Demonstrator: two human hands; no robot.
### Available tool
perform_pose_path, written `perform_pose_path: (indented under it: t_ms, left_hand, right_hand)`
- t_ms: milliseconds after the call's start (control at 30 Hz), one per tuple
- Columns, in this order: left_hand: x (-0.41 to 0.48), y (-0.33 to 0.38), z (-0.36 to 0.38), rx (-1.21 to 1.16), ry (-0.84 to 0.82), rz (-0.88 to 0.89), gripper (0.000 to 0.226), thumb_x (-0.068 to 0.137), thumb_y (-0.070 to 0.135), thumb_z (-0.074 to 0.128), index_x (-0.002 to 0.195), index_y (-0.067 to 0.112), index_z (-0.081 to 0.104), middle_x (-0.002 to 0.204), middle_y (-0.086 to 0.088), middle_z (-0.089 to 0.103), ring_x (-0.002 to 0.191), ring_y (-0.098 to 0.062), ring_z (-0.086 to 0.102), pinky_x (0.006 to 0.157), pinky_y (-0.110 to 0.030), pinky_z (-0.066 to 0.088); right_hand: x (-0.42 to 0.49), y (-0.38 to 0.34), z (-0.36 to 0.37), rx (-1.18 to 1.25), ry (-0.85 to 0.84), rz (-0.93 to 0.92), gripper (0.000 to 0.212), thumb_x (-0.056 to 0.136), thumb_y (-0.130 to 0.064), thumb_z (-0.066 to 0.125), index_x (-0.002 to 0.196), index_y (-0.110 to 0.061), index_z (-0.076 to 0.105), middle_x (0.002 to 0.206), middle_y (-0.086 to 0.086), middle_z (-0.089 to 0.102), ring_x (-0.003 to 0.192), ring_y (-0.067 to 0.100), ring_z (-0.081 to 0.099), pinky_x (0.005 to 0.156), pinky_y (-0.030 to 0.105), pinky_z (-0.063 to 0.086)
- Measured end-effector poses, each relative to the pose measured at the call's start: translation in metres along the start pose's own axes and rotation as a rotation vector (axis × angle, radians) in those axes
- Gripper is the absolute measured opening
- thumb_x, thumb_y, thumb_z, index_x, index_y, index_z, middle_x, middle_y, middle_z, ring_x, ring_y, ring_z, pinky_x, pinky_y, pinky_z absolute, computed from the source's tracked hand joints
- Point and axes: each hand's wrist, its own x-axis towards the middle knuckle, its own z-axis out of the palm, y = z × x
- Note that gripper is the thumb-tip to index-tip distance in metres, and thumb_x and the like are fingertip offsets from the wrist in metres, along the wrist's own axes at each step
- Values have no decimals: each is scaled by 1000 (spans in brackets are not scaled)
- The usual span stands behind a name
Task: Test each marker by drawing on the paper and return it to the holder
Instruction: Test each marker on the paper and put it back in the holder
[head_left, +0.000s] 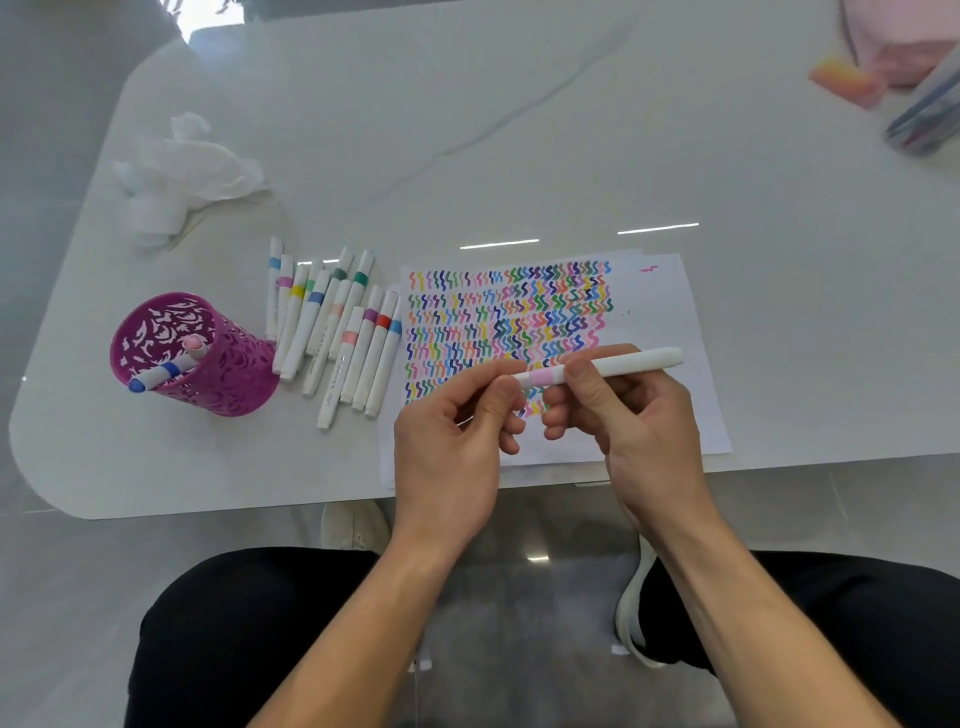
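The purple holder (236, 376) at the left has only two markers in it, and a row of loose markers (337, 338) lies just beside it, so most testing seems still ahead. Over the paper (667, 322), the left hand (452, 441) pinches the cap end of a pink-banded marker (623, 364) and the right hand (636, 415) grips its barrel. Whether the cap is coming off or going on cannot be told, and the loose row lies across the way back to the holder.
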Motion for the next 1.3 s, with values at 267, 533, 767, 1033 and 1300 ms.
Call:
perform_pose_path:
  t_ms: [267,533,767,1033,1300]
  left_hand:
    - [3,1,-5,-8,-17,-11,21,99,9,62,94,23,77,64,4,67,54,-9,57,54,-21,52]
    - [9,-3,-17,33,-45,-38,15,100,11,62,103,13,76,73,0,72,65,-14,68,62,-25,58]
    - [11,11,-46,75,194,107,9,98,17,65,104,21,71,91,0,74,80,-15,73,75,-26,61]
    - [19,23,-105,252,686,406,21,97,26,68,113,11,69,109,5,65,100,-15,65,87,-34,58]
    - [20,20,-137,412,864,605,22,105,22,58,117,6,68,110,6,62,103,-20,64,90,-41,55]
  right_hand:
    - [1,3,4,-19,-65,-13,10,94,-23,70,97,-13,70,84,16,77,71,31,72,69,36,59]
    - [2,6,9,-100,-101,17,18,91,-29,67,101,-16,73,82,10,76,74,26,73,75,35,61]
    - [11,10,9,-217,-35,55,38,85,-39,70,111,-12,71,74,8,72,63,16,66,62,28,58]
    - [13,20,7,-362,-43,-39,14,99,-27,66,110,-20,68,73,0,70,65,14,65,62,23,56]
    - [10,25,13,-383,-54,-67,12,99,-25,66,111,-22,66,79,6,71,69,19,66,65,26,57]
